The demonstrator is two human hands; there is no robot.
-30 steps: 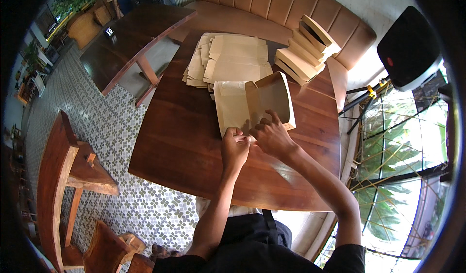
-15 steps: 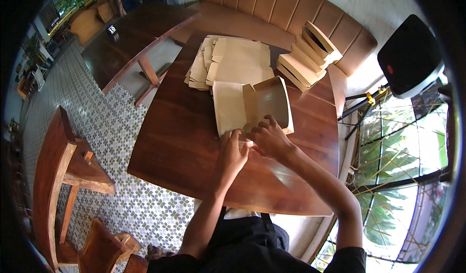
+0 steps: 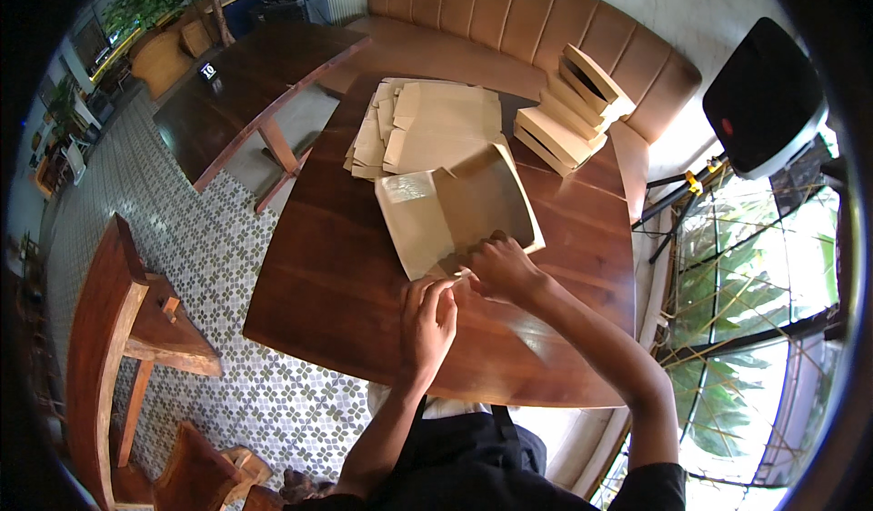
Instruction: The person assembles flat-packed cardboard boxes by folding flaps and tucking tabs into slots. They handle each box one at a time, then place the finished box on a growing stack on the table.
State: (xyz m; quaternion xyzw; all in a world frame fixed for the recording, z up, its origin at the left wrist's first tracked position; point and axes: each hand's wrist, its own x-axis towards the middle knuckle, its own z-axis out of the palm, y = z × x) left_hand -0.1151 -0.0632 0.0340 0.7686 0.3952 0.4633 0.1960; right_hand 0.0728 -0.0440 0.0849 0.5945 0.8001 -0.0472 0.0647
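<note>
A partly folded brown cardboard box (image 3: 416, 213) sits open on the dark wooden table (image 3: 327, 265), turned at an angle, with its lid side raised on the right. At its near corner my right hand (image 3: 506, 271) is closed on the wall, fingers curled over the edge. My left hand (image 3: 427, 318) pinches the near edge beside it, fingertips meeting those of the right. The small flap between the fingers is mostly hidden. Behind the box lies a stack of flat cardboard blanks (image 3: 450, 122), and to the right of that stand several folded boxes (image 3: 556, 136), piled up.
A brown padded bench (image 3: 509, 20) runs behind the table. On the right is a black speaker-like device (image 3: 764, 97) on a stand beside a window. Another wooden table (image 3: 245, 84) stands to the far left, and a wooden chair (image 3: 109, 329) to the near left on patterned tiles.
The box has turned and its near corner has come closer to me. My left hand has moved down and slightly left, its fingers now straighter along the edge.
</note>
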